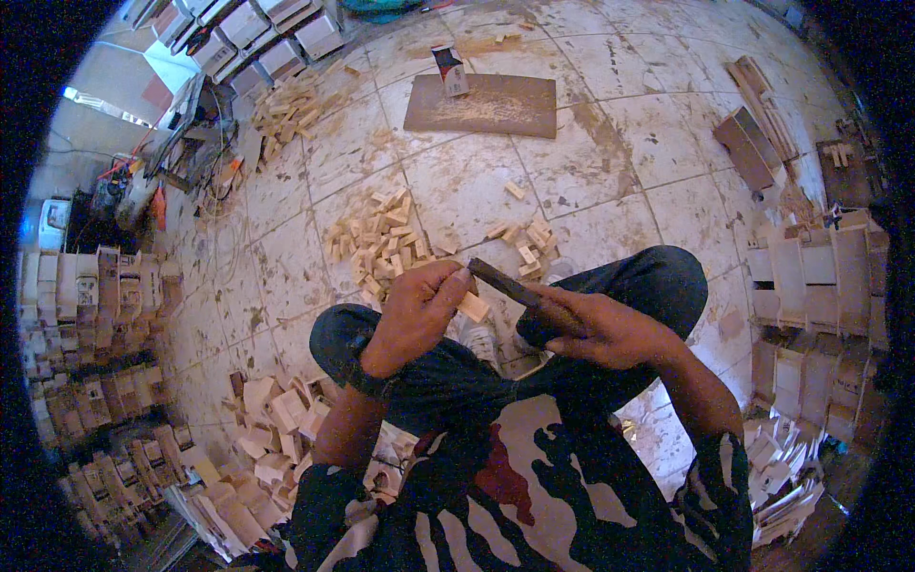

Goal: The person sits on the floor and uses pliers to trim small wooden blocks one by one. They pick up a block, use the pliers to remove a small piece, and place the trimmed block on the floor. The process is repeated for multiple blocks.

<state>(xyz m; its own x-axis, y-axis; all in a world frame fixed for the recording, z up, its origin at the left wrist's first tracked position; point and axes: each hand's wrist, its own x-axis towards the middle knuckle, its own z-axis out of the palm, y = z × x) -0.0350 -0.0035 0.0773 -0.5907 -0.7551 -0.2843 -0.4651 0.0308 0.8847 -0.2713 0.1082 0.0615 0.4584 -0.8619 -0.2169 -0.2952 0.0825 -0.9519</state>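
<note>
My left hand (415, 315) is closed in a pinch over my crossed legs, with a small pale wood block (474, 306) sticking out under its fingers. My right hand (600, 329) is wrapped round a dark, flat, narrow bar (503, 282); its exact kind does not show. The bar's far end reaches my left thumb and lies just above the block. Beyond my left hand is a heap of similar small wood blocks (381, 238). A smaller group of blocks (526, 240) lies on the floor beyond the bar.
A brown board (519, 105) strewn with shavings lies ahead, with a small box (450, 71) standing on it. Stacked wooden pieces (95, 305) line the left, and more stacks (815, 286) the right. Larger offcuts (281, 410) pile near my left elbow. Cables (214, 124) lie far left.
</note>
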